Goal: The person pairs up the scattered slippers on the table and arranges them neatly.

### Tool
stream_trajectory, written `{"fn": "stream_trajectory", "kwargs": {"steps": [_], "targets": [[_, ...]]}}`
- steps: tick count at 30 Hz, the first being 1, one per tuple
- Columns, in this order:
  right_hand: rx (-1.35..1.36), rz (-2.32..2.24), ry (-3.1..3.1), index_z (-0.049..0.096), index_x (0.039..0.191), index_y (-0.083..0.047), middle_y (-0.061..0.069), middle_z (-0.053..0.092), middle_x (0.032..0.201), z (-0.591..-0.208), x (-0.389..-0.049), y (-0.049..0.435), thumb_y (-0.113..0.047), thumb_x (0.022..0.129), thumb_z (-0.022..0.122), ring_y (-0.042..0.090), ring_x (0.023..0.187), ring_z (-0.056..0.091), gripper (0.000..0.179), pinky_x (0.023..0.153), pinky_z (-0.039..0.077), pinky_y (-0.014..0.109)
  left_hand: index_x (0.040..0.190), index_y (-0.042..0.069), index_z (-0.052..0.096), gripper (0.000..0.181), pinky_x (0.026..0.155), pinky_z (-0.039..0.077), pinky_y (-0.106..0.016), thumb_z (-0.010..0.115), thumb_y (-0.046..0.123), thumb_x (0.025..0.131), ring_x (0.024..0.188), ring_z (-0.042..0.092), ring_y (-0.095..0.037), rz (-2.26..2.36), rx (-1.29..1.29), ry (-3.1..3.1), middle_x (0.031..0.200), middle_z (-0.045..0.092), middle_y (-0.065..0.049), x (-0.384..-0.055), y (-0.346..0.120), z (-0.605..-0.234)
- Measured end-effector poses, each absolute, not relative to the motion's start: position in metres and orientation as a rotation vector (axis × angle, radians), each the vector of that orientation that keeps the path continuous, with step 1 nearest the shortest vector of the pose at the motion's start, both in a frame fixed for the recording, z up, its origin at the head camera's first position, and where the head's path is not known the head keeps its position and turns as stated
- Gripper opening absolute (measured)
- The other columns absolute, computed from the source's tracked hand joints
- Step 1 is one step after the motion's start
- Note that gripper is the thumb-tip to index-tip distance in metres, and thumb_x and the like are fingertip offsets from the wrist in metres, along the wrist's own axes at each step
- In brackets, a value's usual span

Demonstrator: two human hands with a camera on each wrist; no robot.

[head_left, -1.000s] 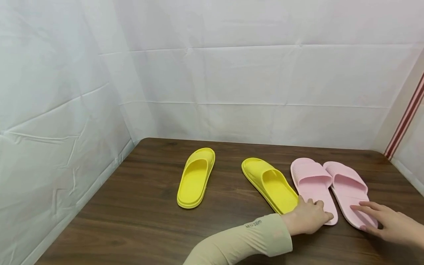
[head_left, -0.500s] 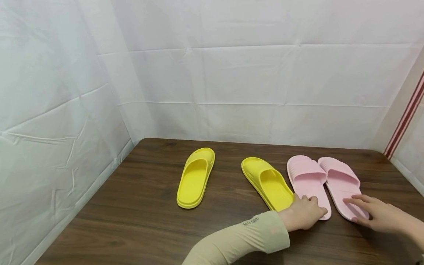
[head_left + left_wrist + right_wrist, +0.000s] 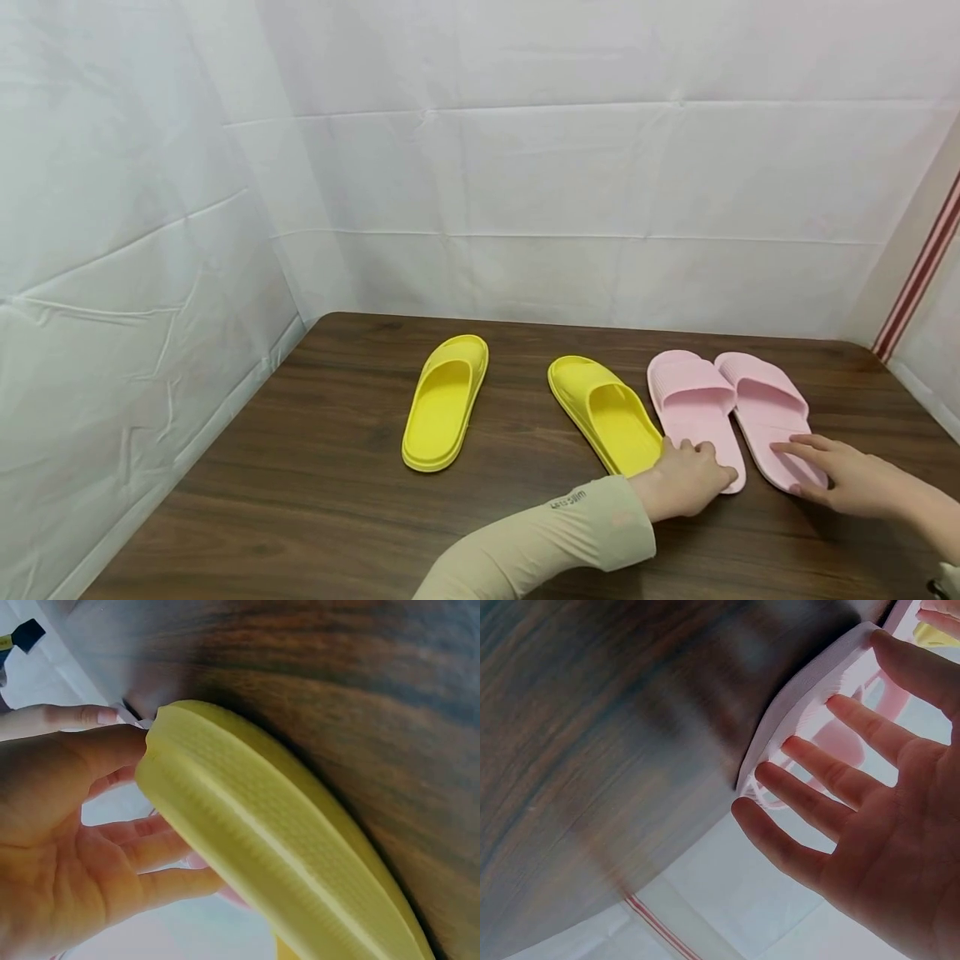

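Observation:
A pair of pink slippers lies side by side on the right of the table in the head view. My left hand [image 3: 688, 481] rests at the heel of the left pink slipper [image 3: 701, 421]. In the left wrist view its fingers extend behind a yellow slipper [image 3: 277, 825], which hides their tips. My right hand [image 3: 843, 475] touches the heel end of the right pink slipper [image 3: 772, 421], with long, spread fingers [image 3: 810, 799] along its edge in the right wrist view. Left of the pair lies the near yellow slipper [image 3: 618, 417], its heel partly behind my left hand.
Another yellow slipper [image 3: 442, 408] lies farther left on the dark wooden table [image 3: 337, 508]. White sheeting [image 3: 525, 183] hangs behind the table and along its left side. A red-striped strip [image 3: 918, 275] runs down at the right.
Both pink slippers have slid left and slightly away together with my hands, closer to the near yellow slipper. The yellow slippers stay essentially in place.

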State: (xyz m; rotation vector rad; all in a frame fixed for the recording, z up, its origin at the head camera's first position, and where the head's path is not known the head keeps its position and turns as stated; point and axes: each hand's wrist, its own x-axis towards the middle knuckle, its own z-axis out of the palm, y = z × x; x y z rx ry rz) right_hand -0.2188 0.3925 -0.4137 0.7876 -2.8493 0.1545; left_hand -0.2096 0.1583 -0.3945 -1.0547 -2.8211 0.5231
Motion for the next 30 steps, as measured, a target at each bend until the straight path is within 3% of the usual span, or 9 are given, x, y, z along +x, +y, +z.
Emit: {"fn": "stream_trajectory", "kwargs": {"steps": [13,22,30], "targets": [[0.803,0.129,-2.798,0.055,0.112,-0.014,0.022,0.058,0.107,-0.417,-0.216,0.393,-0.022,0.067,0.075,0.036,0.090,0.058,0.050,0.069,0.046,0.048,0.115,0.040,0.051,0.026,0.083,0.040,-0.028,0.047,0.031,0.090,0.095,0.050,-0.006,0.492,-1.144,-2.783,0.106,0.051,0.012,-0.205,0.140,-0.382],[0.778,0.090,-2.818,0.057,0.109,-0.007,0.018,0.059,0.109,-0.410,-0.220,0.387,-0.027,0.071,0.073,0.034,0.091,0.059,0.046,0.072,0.046,0.045,0.110,0.036,0.053,0.022,0.081,0.042,-0.027,0.053,0.031,0.088,0.095,0.049,-0.007,0.430,-1.208,-2.745,0.103,0.051,0.010,-0.206,0.113,-0.364],[0.788,0.072,-2.743,0.061,0.105,-0.012,0.003,0.063,0.103,-0.399,-0.218,0.375,-0.024,0.076,0.069,0.021,0.088,0.061,0.032,0.072,0.047,0.037,0.109,0.031,0.054,0.021,0.083,0.044,-0.028,0.049,0.023,0.090,0.098,0.051,-0.009,0.362,-1.235,-2.703,0.103,0.053,0.008,-0.205,0.085,-0.359]]}}
